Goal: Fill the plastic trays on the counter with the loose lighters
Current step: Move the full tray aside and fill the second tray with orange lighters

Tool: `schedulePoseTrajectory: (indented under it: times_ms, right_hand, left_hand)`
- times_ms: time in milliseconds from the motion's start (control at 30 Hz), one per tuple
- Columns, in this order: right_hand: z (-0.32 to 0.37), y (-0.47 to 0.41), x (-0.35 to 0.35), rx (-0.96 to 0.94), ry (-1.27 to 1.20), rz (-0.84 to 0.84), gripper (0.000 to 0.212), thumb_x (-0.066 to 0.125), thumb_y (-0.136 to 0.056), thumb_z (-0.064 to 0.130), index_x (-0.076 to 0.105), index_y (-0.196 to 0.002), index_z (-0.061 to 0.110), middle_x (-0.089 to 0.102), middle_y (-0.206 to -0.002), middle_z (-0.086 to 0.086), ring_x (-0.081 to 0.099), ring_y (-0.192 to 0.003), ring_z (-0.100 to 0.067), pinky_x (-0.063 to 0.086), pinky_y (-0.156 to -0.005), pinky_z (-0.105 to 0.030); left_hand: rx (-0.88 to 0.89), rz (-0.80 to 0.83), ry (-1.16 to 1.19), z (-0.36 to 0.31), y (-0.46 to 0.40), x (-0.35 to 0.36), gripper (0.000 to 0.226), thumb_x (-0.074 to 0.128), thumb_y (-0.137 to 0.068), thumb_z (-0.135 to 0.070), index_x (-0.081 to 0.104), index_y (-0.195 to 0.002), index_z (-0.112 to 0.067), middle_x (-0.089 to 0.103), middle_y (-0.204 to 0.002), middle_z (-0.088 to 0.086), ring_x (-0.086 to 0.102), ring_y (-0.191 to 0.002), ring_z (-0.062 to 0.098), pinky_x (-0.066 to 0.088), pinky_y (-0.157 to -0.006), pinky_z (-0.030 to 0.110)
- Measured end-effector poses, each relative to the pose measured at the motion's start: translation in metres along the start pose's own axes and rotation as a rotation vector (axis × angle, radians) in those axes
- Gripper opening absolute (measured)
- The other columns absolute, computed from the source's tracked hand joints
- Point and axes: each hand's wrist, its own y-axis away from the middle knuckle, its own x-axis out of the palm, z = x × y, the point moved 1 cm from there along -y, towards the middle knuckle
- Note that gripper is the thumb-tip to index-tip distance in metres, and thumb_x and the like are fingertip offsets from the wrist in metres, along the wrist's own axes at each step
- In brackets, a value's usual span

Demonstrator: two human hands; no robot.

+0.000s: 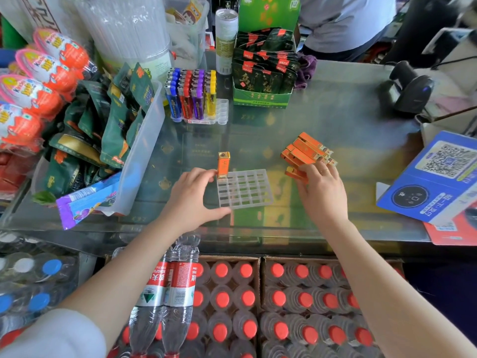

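Note:
A clear plastic grid tray [245, 189] lies on the glass counter in front of me. One orange lighter [223, 165] stands upright in its far left corner cell. My left hand [192, 196] holds the tray's left edge, thumb at the near corner and fingers by the standing lighter. To the right lies a pile of loose orange lighters [308, 151]. My right hand [321, 188] reaches into the pile's near side and its fingers grip an orange lighter [295, 173]. A second tray [222, 112] at the back holds blue, red, purple and yellow lighters.
A clear bin [144, 146] of green snack packets stands left. A green box [263, 81] of dark packets and a can [226, 40] stand behind. A barcode scanner [410, 89] and blue QR sign [438, 177] sit right. Bottled water crates [258, 306] lie below the counter. A person stands beyond.

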Motion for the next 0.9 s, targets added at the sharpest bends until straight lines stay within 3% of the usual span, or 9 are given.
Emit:
schedulePoseTrajectory:
  times_ms: [167, 233, 367, 500, 633, 767, 900]
  right_hand:
    - [-0.001, 0.0, 0.001, -0.134, 0.072, 0.066, 0.015, 0.063, -0.081, 0.011, 0.065, -0.094, 0.005, 0.063, -0.093, -0.017, 0.055, -0.084, -0.04, 0.049, -0.065, -0.042]
    - [0.003, -0.001, -0.001, -0.188, -0.009, 0.104, 0.015, 0.062, -0.084, 0.016, 0.066, -0.094, 0.007, 0.064, -0.094, -0.014, 0.055, -0.085, -0.037, 0.047, -0.066, -0.04]
    - [0.031, 0.002, -0.017, -0.145, -0.58, 0.14, 0.012, 0.061, -0.084, 0.009, 0.061, -0.096, 0.006, 0.062, -0.085, -0.006, 0.056, -0.073, -0.022, 0.043, -0.066, -0.026]
    - [0.065, 0.01, -0.022, -0.132, -0.93, 0.255, 0.018, 0.061, -0.083, 0.004, 0.057, -0.095, 0.017, 0.066, -0.079, 0.007, 0.065, -0.071, -0.005, 0.053, -0.067, -0.021]
    - [0.086, 0.013, -0.01, -0.17, -0.909, 0.258, 0.017, 0.059, -0.083, 0.01, 0.061, -0.1, 0.011, 0.059, -0.078, 0.01, 0.062, -0.07, -0.007, 0.054, -0.069, -0.023]
    - [0.094, 0.008, -0.003, -0.243, -0.771, 0.206, 0.015, 0.058, -0.085, 0.009, 0.062, -0.099, 0.006, 0.054, -0.08, 0.007, 0.053, -0.07, -0.008, 0.045, -0.066, -0.015]
    - [0.097, 0.004, -0.003, -0.372, -0.569, 0.2, 0.018, 0.054, -0.089, 0.014, 0.06, -0.099, 0.0, 0.06, -0.087, -0.01, 0.057, -0.071, -0.027, 0.049, -0.064, -0.035]
  left_hand:
    - [-0.022, 0.023, 0.015, 0.001, -0.001, 0.0, 0.08, 0.075, -0.063, -0.051, 0.044, -0.129, -0.016, 0.046, -0.118, 0.0, 0.04, -0.111, 0.02, 0.031, -0.095, 0.032]
    - [-0.029, 0.047, 0.01, 0.0, 0.001, 0.0, 0.084, 0.071, -0.06, -0.055, 0.043, -0.129, -0.016, 0.045, -0.121, 0.0, 0.038, -0.115, 0.02, 0.031, -0.098, 0.033]
    - [-0.018, 0.045, 0.011, -0.003, 0.008, 0.003, 0.094, 0.066, -0.054, -0.065, 0.044, -0.13, -0.013, 0.043, -0.127, 0.003, 0.033, -0.121, 0.02, 0.027, -0.103, 0.034]
    - [-0.014, 0.043, 0.07, -0.003, 0.011, 0.005, 0.086, 0.076, -0.061, -0.05, 0.043, -0.131, -0.012, 0.041, -0.129, 0.004, 0.03, -0.122, 0.018, 0.026, -0.105, 0.031]
    - [0.01, 0.041, 0.06, -0.003, 0.011, 0.006, 0.086, 0.079, -0.06, -0.049, 0.044, -0.131, -0.015, 0.041, -0.13, 0.001, 0.029, -0.123, 0.018, 0.021, -0.101, 0.025]
    - [0.027, 0.059, 0.062, -0.001, 0.008, 0.005, 0.084, 0.078, -0.061, -0.048, 0.043, -0.131, -0.017, 0.041, -0.131, -0.001, 0.03, -0.125, 0.017, 0.019, -0.101, 0.024]
    - [0.038, 0.067, 0.067, 0.002, 0.006, 0.006, 0.083, 0.078, -0.059, -0.049, 0.045, -0.129, -0.017, 0.042, -0.131, 0.0, 0.032, -0.125, 0.018, 0.023, -0.103, 0.028]
